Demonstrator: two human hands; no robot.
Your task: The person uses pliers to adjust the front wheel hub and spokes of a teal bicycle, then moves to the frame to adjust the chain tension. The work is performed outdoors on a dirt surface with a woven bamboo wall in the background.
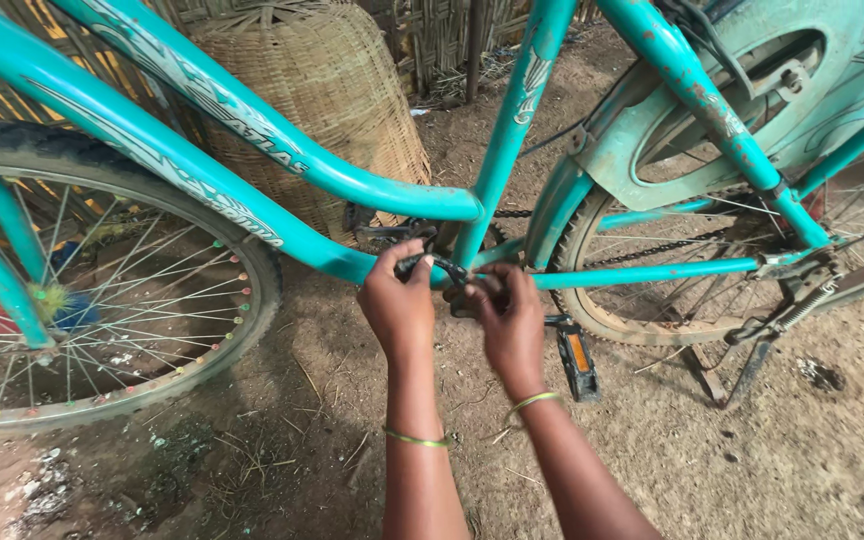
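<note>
- Both hands meet at the bottom bracket of a turquoise bicycle (252, 190), just below picture centre.
- Left hand (398, 305) is closed, thumb and fingers pinched on a small dark tool (430, 264) held against the frame joint.
- Right hand (512, 318) is curled shut over the crank area at 3 o'clock of the left hand; what it grips is hidden under the fingers.
- Thin green bangles circle both wrists.
- A black pedal (575, 358) with an orange reflector hangs at 4 o'clock of the right hand, close to it.
- The chain (652, 248) runs off at 2 o'clock toward the rear wheel (652, 325), whose rusty rim stands on the dirt ground (652, 460).
- A kickstand (752, 365) props the bicycle at 3 o'clock, well apart from the hands.
- The front wheel (102, 300), with coloured beads on its spokes, fills the 9 o'clock side.
- A woven basket (332, 90) sits behind the frame at 11 o'clock.
</note>
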